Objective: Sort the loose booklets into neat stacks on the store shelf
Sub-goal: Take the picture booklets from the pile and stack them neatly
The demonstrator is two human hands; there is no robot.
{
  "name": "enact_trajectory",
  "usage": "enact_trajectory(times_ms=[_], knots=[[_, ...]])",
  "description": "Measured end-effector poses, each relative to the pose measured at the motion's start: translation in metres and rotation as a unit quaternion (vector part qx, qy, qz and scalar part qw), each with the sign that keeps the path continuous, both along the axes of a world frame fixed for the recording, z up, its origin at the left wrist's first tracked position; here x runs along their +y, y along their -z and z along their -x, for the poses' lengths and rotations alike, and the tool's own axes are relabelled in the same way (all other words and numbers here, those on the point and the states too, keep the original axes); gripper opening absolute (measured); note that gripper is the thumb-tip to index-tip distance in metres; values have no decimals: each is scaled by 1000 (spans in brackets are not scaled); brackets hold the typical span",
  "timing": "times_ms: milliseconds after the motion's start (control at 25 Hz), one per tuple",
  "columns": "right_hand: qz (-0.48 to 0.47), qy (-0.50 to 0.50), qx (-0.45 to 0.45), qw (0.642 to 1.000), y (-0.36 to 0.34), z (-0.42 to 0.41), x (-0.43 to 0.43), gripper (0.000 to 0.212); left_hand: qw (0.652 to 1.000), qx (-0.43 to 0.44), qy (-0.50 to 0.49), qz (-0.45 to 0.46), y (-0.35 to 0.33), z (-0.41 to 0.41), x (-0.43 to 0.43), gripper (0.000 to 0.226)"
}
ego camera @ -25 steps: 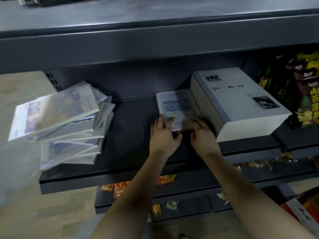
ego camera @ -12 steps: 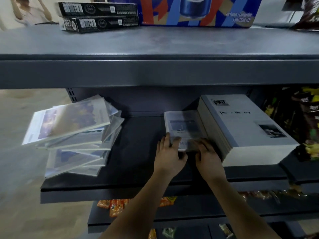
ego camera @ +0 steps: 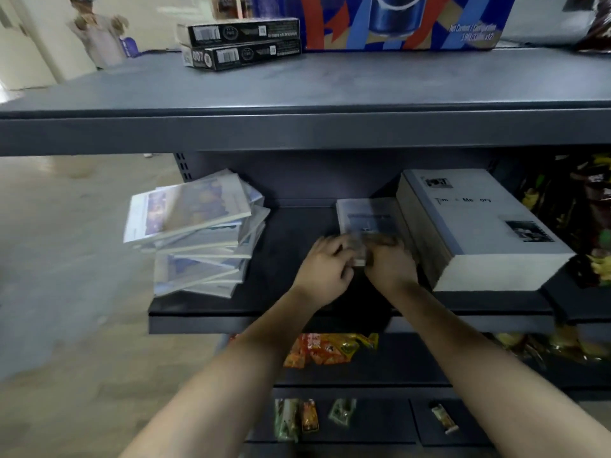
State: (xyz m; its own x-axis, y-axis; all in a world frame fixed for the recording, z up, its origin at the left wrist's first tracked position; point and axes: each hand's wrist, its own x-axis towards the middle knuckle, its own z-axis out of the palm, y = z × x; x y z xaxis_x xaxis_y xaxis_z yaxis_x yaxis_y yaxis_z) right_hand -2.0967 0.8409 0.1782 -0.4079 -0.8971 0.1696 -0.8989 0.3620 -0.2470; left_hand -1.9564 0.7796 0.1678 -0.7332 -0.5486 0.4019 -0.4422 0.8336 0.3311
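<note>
Just then gripped the small booklet (ego camera: 367, 216) at its near edge with left hand (ego camera: 325, 264) and right hand (ego camera: 390, 264), fingers curled and motion-blurred, after pressing flat on its cover half a second earlier. Brought the hands closer together than before. Kept the booklet lying flat on the middle shelf (ego camera: 291, 233), touching the left flank of the tall squared stack (ego camera: 479, 226). Left the loose pile (ego camera: 195, 233) at the shelf's left end fanned and askew, well apart. Judged either a final squaring against the stack or the start of a lift onto it; could not tell which. Left most sorting undone.
</note>
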Motion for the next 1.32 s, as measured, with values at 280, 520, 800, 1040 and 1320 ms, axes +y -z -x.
enact_trajectory(times_ms=[280,520,800,1040,1320], knots=[[117,-165,13,979,-56,-108,-62,60,989,-2,-132,61,-67,-114,-41,48],[46,-303,60,950,-88,-171,-111,65,957,-38,-285,39,-89,-225,-62,45],[-95,-300,163,935,-78,-196,-147,60,950,-90,-295,49,-79,-270,-59,48],[-58,-260,224,937,-85,-198,-142,33,951,-110,-289,-8,-79,-272,-70,47],[-36,-288,67,955,-95,-149,-118,35,956,-122,-255,81,-69,-259,-73,39]])
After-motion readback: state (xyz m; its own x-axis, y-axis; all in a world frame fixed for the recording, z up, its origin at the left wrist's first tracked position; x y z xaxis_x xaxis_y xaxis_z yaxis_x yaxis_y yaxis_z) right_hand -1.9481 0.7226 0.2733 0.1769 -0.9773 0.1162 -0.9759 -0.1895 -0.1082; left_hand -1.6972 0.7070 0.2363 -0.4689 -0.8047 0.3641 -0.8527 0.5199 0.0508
